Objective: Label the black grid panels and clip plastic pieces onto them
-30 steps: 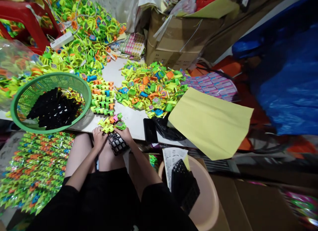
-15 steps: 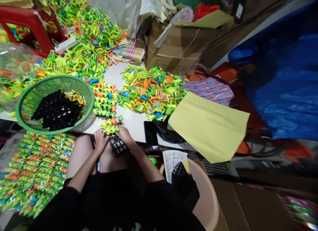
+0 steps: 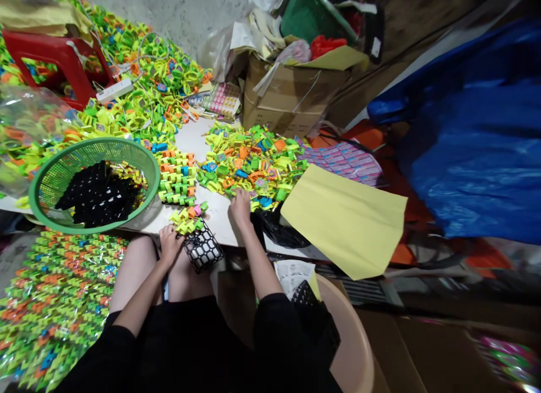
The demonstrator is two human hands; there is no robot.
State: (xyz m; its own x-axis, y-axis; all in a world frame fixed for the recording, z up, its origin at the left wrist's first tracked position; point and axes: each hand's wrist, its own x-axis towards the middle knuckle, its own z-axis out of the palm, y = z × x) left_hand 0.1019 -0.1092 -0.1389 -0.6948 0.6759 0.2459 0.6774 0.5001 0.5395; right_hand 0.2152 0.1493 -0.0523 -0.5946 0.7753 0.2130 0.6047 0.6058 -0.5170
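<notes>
The left hand (image 3: 169,244) is closed on the near edge of a black grid tray (image 3: 203,249), which lies tilted, half on the person's knee and half against the front edge of the surface (image 3: 192,137). The right hand (image 3: 240,204) is stretched out well apart from it, palm down, fingertips at the near edge of the loose pile of coloured plastic pieces (image 3: 253,162). Whether those fingers have closed on a piece cannot be told.

A small cluster of yellow, green and pink pieces (image 3: 188,218) sits just above the tray, touching its top edge.

To my eye the work is feeding pieces to the grid, and it goes best with the tray kept steady and flat enough that nothing slides off. The right hand should pinch only 1 piece, from the pile's loose edge rather than its tangled middle, and lift it clear before drawing back.

Left of the pile stand stacked rows of pieces (image 3: 177,176), then a green basket (image 3: 93,230) holding more black trays. Right of the reaching hand lie a black bag (image 3: 281,227) and a yellow sheet (image 3: 342,218).
</notes>
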